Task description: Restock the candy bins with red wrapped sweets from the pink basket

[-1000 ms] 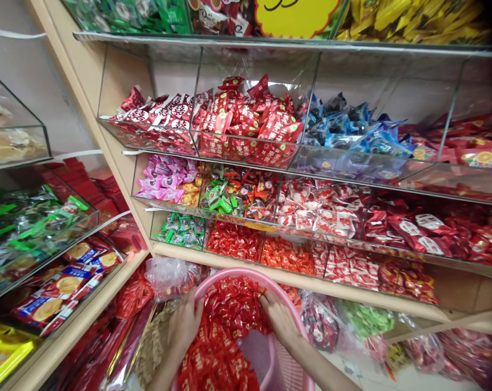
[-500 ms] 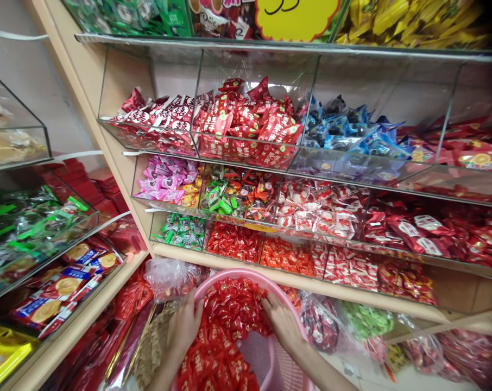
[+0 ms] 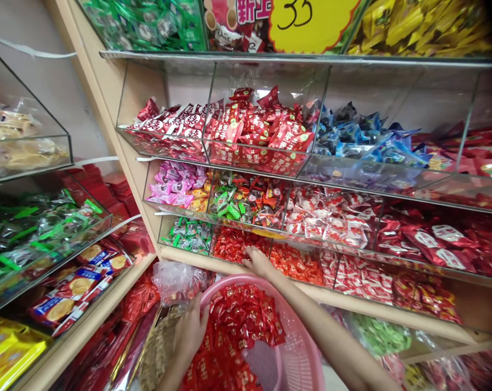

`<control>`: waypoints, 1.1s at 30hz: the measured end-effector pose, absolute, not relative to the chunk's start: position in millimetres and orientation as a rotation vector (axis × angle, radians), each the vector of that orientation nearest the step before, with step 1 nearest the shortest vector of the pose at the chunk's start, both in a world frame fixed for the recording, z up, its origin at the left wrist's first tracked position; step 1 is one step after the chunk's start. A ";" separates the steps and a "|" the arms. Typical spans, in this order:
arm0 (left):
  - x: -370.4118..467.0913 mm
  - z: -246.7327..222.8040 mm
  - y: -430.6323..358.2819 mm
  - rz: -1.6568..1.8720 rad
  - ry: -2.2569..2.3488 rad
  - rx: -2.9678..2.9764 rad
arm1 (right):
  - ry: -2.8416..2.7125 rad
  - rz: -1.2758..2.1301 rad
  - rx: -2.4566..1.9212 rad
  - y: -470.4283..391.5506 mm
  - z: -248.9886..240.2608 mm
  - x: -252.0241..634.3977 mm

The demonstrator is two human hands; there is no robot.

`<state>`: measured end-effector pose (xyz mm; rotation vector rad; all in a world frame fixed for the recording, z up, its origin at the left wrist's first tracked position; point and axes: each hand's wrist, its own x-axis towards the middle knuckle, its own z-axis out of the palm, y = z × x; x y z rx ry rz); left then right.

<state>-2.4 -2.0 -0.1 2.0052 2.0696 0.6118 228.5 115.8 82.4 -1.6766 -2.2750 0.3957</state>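
Observation:
A pink plastic basket [image 3: 301,326] stands low in front of me, filled with red-wrapped candies [image 3: 246,307]. At its left rim is my left hand [image 3: 192,328], closed around the edge with the thumb toward the inside. My right hand [image 3: 259,262] is above the basket's far rim, at the front of the lowest shelf. Its fingers are loosely bent and apart, with nothing visible in them. They are beside a bin of small red-wrapped candies [image 3: 233,241], and orange-red candies [image 3: 297,263] lie to their right.
Clear dividers split the shelves into bins of wrapped sweets, including green-wrapped ones [image 3: 189,234] and blue packets [image 3: 360,136]. A wooden shelf edge [image 3: 344,298] runs behind the basket. Plastic bags [image 3: 178,279] lie below it. A side shelf holds biscuit packs [image 3: 73,288].
My right hand has left the candies inside the basket and moved up and forward to the lowest shelf bin. My left hand stays at the basket's rim. The view has shifted slightly.

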 end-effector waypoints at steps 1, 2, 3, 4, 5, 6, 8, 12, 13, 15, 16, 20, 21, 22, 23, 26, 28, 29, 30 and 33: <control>-2.9 -0.8 -1.9 0.605 2.060 2.012 | -2.284 0.466 -1.700 125.6 76.4 226.2; -3.3 -1.3 -1.8 0.592 2.052 2.016 | -2.293 0.534 -1.724 133.6 70.9 224.4; -3.6 -1.7 -1.8 0.573 2.050 2.013 | -2.296 0.591 -1.750 140.0 66.2 223.2; -3.7 -1.9 -1.7 0.557 2.056 2.004 | -2.294 0.634 -1.775 144.9 62.5 222.4; -3.6 -1.9 -1.7 0.545 2.059 1.996 | -2.288 0.665 -1.799 148.5 59.8 222.1; -3.5 -1.7 -1.6 0.537 2.057 1.993 | -2.283 0.687 -1.819 151.2 57.9 222.1; -3.0 -1.1 -1.5 0.529 2.043 1.998 | -2.280 0.711 -1.843 154.6 55.5 222.6; -2.9 -1.1 -1.3 0.535 2.037 2.007 | -2.277 0.752 -1.862 157.2 51.5 223.7; -3.1 -1.5 -1.4 0.543 2.036 2.008 | -2.269 0.777 -1.868 157.2 50.7 224.0; -3.7 -2.2 -1.5 0.563 2.029 2.007 | -2.247 0.841 -1.859 157.1 50.3 224.7; -3.9 -2.3 -1.6 0.572 2.024 2.007 | -2.239 0.878 -1.841 157.0 50.7 225.3; -3.7 -1.2 -2.2 0.563 2.032 1.998 | -2.208 0.990 -1.768 158.2 55.1 228.8; -3.4 -0.8 -2.4 0.556 2.033 1.999 | -2.199 1.007 -1.765 159.0 56.1 229.6; -3.2 -0.4 -2.5 0.552 2.033 2.000 | -2.187 1.019 -1.764 159.8 56.7 230.3; -2.9 -0.1 -2.5 0.550 2.032 2.001 | -2.176 1.033 -1.760 160.7 57.0 230.8; -2.4 -0.4 -2.4 0.548 2.029 2.000 | -2.145 1.073 -1.737 163.3 56.1 231.3; -2.4 -1.5 -2.1 0.541 2.040 1.990 | -2.131 1.101 -1.712 164.9 54.7 231.0; -2.6 -2.1 -2.0 0.540 2.046 1.987 | -2.124 1.117 -1.699 165.8 53.9 230.7; -2.7 -2.8 -1.8 0.542 2.051 1.985 | -2.115 1.132 -1.687 166.8 53.1 230.4; -3.2 -4.2 -1.3 0.565 2.052 1.990 | -2.080 1.173 -1.678 169.9 51.2 229.3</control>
